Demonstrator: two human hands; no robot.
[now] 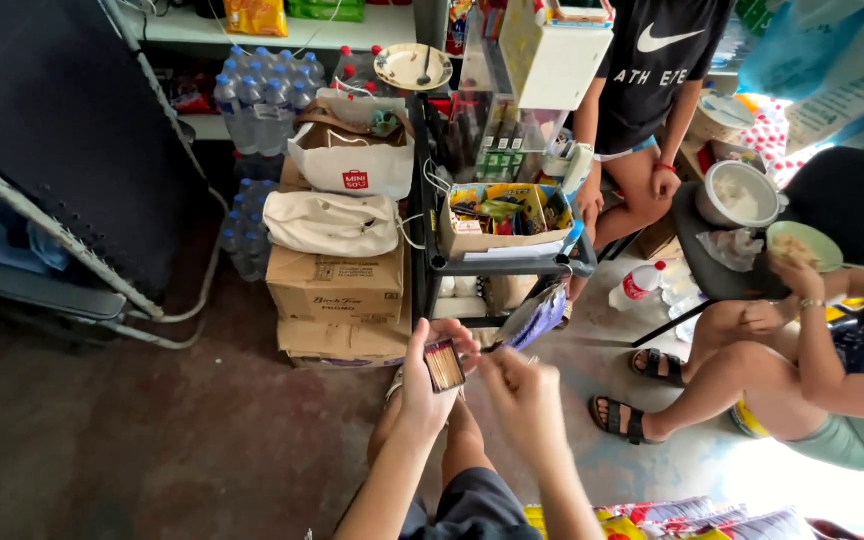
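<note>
Matchbox held open at lower centre of the frame.

The left hand [424,385] clamps the open matchbox [444,365], fingers curled narrow around its sides; the tray should stay level so no match spills. The right hand [524,392], just beside it, has fingers pinched nearly closed; whether they grip a match cannot be told.

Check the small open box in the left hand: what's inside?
The open matchbox in the left hand shows a packed row of thin pale sticks, side by side. Their ends and the box's bottom are hidden. The right hand is beside it, pinching something too small to tell.
</note>
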